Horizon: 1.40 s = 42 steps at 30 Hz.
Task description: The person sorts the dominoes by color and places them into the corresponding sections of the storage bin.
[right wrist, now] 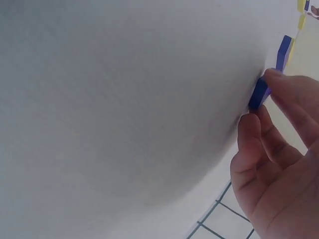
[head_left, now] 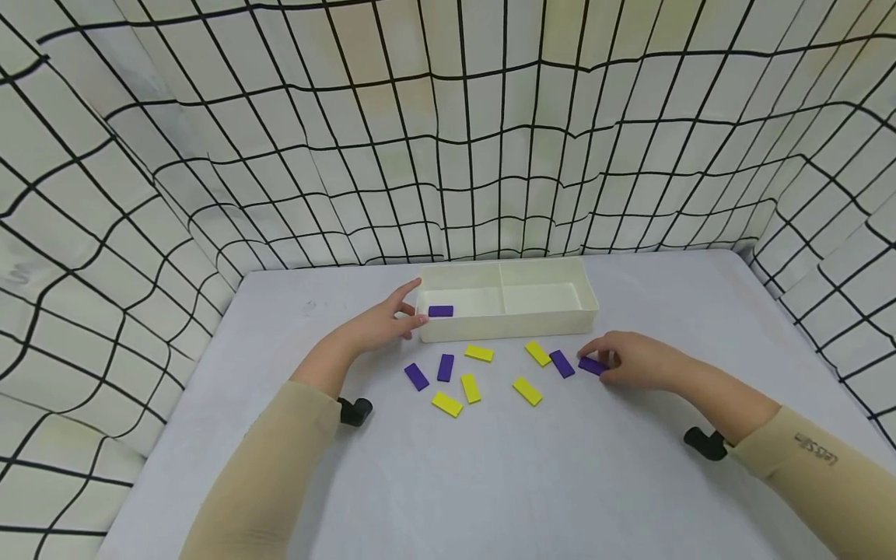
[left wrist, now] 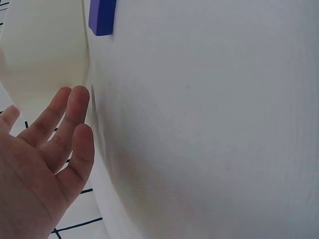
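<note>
My right hand (head_left: 637, 359) pinches a purple block (head_left: 592, 365) between thumb and fingers, low over the tabletop. The right wrist view shows this block (right wrist: 258, 93) at the fingertips, with another purple block close beyond it. At the left end of a white two-compartment box (head_left: 511, 323) is my left hand (head_left: 378, 320), thumb and index finger spread along its edge. In the left wrist view the left hand's fingers (left wrist: 75, 114) are loosely extended beside the box wall and hold nothing. One purple block (head_left: 441, 311) lies in the box's left compartment.
In front of the box lie several yellow blocks (head_left: 479, 354) and more purple blocks (head_left: 416, 377), scattered on the white table (head_left: 532, 482). One purple block (head_left: 561, 364) is right beside a yellow block (head_left: 537, 354). Black netting (head_left: 462, 140) over pale walls surrounds the table's back and sides.
</note>
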### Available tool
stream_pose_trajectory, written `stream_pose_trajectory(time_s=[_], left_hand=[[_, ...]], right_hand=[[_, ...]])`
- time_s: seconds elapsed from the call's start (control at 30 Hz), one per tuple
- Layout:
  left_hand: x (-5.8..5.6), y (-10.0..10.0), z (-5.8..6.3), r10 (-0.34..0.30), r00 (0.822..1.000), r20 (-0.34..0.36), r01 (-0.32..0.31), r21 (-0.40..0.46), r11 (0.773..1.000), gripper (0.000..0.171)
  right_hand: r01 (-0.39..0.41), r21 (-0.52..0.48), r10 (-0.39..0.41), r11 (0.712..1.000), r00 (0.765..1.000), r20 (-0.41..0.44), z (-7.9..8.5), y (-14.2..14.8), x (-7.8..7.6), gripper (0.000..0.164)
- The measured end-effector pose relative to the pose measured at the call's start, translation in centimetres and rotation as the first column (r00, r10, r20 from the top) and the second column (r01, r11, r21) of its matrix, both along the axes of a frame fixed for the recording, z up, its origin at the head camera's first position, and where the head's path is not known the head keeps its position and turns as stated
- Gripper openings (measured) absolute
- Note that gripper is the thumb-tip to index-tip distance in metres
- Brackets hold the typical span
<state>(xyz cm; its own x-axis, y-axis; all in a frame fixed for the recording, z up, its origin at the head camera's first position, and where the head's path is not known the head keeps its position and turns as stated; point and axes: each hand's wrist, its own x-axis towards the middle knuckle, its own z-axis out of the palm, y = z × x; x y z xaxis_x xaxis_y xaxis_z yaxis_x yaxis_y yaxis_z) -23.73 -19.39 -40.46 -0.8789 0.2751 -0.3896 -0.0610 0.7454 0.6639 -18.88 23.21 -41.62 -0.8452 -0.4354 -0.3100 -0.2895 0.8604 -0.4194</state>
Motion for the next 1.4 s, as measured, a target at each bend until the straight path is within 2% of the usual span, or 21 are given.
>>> stream_pose_trajectory(time_s=[0.5,0.67,1.0,1.4], left_hand=[[0.0,0.1,0.1,0.007,1.0,0.0,-0.007,0.004,1.0,0.082],[0.0,0.1,0.1,0.001,1.0,0.002,-0.001,0.008,1.0,0.083],[-0.2,-0.4,-0.3,-0.005,1.0,0.013,0.004,0.048,0.999,0.084],[-0.4,-0.5,-0.4,-0.004,1.0,0.004,0.004,0.061,0.998,0.083]], right_hand=[[-0.01,-0.03,0.01,0.999,1.0,-0.022,0.3,0.8,-0.5,0.034],[-0.023,-0.01,0.022,1.0,0.999,-0.039,1.1,1.3,-0.8,0.036],[-0.049,-0.089,0.048,0.995,0.999,-0.017,2.7,1.9,-1.6,0.036],[-0.061,-0.164,0.06,0.985,0.998,-0.012,5.3,0.3,-3.1,0.034]])
